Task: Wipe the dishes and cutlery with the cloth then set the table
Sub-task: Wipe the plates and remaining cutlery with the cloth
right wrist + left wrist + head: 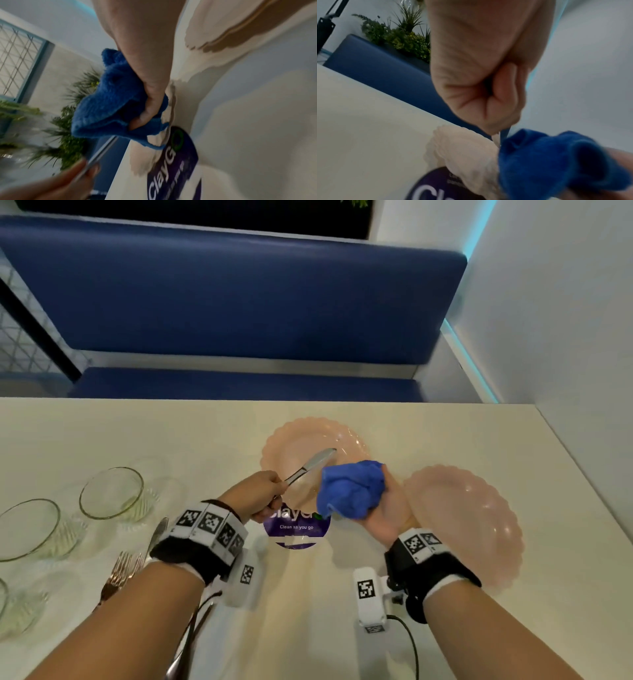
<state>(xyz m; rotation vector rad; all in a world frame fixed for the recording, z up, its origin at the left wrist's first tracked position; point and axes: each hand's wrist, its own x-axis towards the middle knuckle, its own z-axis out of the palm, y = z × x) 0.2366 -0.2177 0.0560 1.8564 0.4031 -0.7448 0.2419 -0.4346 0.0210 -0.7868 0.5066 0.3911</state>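
The left hand (255,496) grips the handle of a table knife (311,465), fingers curled round it, with the blade pointing far and right over the far pink plate (291,446). The right hand (387,508) clutches a bunched blue cloth (351,489), fingers closed round it, just right of the knife. In the head view the cloth sits beside the blade; whether they touch cannot be told. In the right wrist view the knife runs up to the cloth's lower edge.

A second pink plate (479,529) lies on the table (102,433) to the right, partly behind the right wrist. Both plates have scalloped rims. A round purple sticker (298,529) on the table shows between the hands, its far edge under the far plate.

At the left stand clear glass bowls: one (111,493) nearer the middle, another (29,529) at the left edge. Near them, under the left forearm, lie forks (121,568) and another knife (159,530).

Beyond the table runs a blue bench (233,302). Plants (399,36) show behind it in the wrist views.
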